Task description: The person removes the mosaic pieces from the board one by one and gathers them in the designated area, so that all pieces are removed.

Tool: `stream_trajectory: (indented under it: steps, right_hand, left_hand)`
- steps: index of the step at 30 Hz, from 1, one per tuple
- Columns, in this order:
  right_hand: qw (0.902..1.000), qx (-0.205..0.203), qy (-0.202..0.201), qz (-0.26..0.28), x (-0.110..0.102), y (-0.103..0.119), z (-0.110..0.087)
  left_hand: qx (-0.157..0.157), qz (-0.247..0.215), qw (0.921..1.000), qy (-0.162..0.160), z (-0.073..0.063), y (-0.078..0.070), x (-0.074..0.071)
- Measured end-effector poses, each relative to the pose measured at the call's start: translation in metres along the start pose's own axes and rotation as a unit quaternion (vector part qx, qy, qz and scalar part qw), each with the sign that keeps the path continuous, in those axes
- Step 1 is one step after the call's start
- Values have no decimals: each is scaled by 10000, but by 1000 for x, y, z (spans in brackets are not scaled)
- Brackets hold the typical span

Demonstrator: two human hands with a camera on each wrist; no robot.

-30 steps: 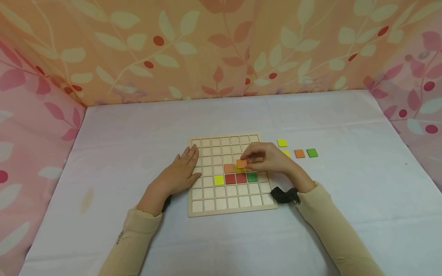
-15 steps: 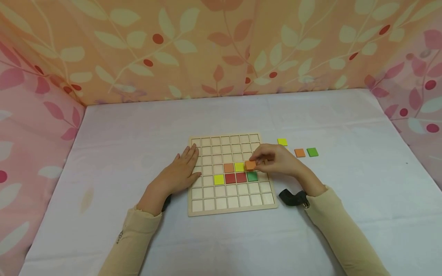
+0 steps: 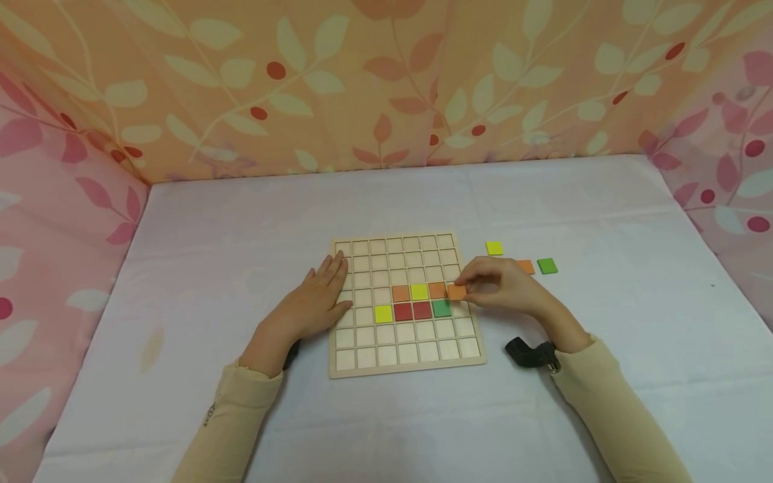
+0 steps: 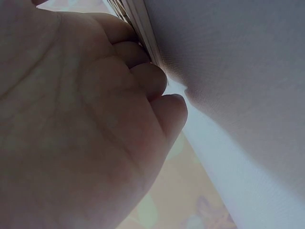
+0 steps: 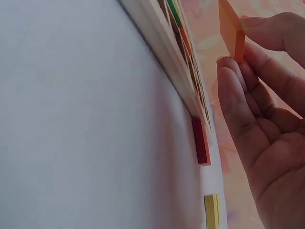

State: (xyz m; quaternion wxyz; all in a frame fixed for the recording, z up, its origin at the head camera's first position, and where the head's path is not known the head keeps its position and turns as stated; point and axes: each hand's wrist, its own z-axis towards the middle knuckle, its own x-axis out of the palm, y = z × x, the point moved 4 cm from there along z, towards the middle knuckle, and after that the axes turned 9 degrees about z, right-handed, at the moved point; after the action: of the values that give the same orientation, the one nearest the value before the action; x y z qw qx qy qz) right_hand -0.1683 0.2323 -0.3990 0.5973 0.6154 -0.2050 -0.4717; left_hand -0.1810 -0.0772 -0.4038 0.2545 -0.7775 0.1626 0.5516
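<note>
In the head view, we see the right hand (image 3: pixel 504 285) pinching 1 orange tile (image 3: pixel 457 292) above the right part of the gridded board (image 3: pixel 407 333); the left hand (image 3: pixel 314 298) lies along its left edge, fingers straight, thumb apart. In the left wrist view, we see fingertips against that edge. In the right wrist view, we judge the tile light, stiff, sturdy, perhaps slippery, best held by opposite edges. We find no readable brand, label or writing.
</note>
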Motion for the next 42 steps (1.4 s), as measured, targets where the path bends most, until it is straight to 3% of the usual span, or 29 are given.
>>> stream_trajectory:
  steps: [9,17,28,42]
  right_hand:
    - [9988,442,-158,-155,-8,-2,-12]
    - [9978,65,-219,-620,-15,-3,-22]
    - [9962,154,-120,-847,-23,-11,-31]
    - [9859,-109,-148,-1663,-20,-7,-27]
  left_hand:
    - [17,5,10000,17,0,0,1]
    - [18,-2,10000,31,1,-1,1]
    - [8,-36,10000,57,1,-1,2]
    - [11,25,10000,39,0,-1,-1]
